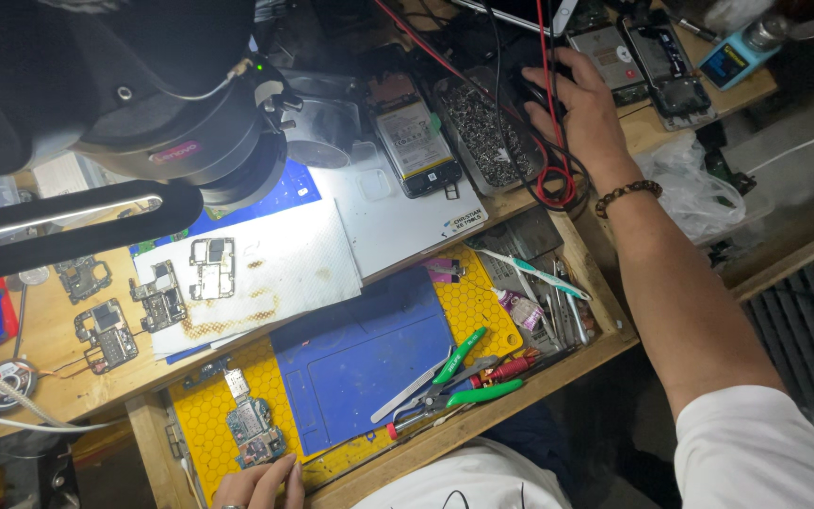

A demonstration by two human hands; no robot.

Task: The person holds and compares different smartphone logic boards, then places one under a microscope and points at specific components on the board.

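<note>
My right hand (pixel 584 94) lies spread and flat over a dark object beyond the screw tray (pixel 482 127), fingers apart, gripping nothing I can make out; red and black leads (pixel 555 179) loop beside my wrist. My left hand (pixel 261 483), fingers loosely together, touches the near edge of the small circuit board (pixel 252 429) on the yellow mat (pixel 204 424), left of the blue mat (pixel 360 353). The board looks light, stiff and fragile, so I judge its bare edges the safest hold.

Wooden tabletop (pixel 44 344) with pull-out drawer (pixel 482 419) at 6 o'clock. On tabletop: white cloth (pixel 284 269) centre, circuit boards (pixel 105 330) at 9, phone (pixel 414 132) and screw tray (pixel 482 127) at 12, solder reel (pixel 7 382) at 8. In drawer: yellow mat (pixel 468 302), blue mat (pixel 360 353), green cutters (pixel 459 382), board (pixel 252 424).
</note>
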